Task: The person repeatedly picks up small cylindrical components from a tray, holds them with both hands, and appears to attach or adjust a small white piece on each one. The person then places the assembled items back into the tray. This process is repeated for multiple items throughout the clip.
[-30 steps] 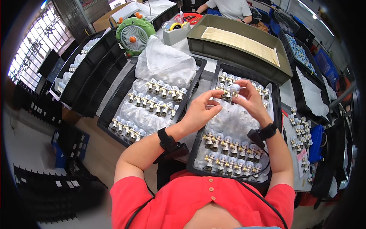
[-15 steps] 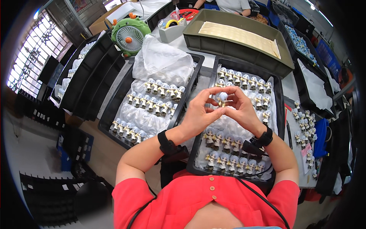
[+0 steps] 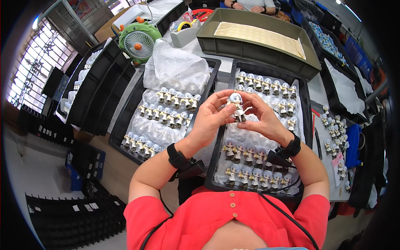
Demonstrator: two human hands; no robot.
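Note:
A small figurine (image 3: 238, 109) with pale blue hair, a white outfit and dark boots is held upright over the right tray. My left hand (image 3: 211, 121) grips it from one side, thumb against its body. From the other side my right hand (image 3: 266, 120) closes on it, with the thumb near its feet. Beneath them is a black tray (image 3: 309, 121) lined with white film, holding rows of similar figurines (image 3: 255, 177). Part of these rows is hidden by my hands. Each wrist wears a black strap with a small device.
Another black tray (image 3: 213, 79) of figurines lies at left, partly covered by white film (image 3: 175, 68). Behind are a green fan (image 3: 139, 43), a tape dispenser (image 3: 185, 36) and an olive bin (image 3: 258, 52). Loose figurines (image 3: 334, 129) stand at right. A co-worker's hands (image 3: 257, 8) show at the far edge.
The figurine has turned and tilted, so its full body and boots now show. My hands have shifted slightly around it. The co-worker's hands have come further into view.

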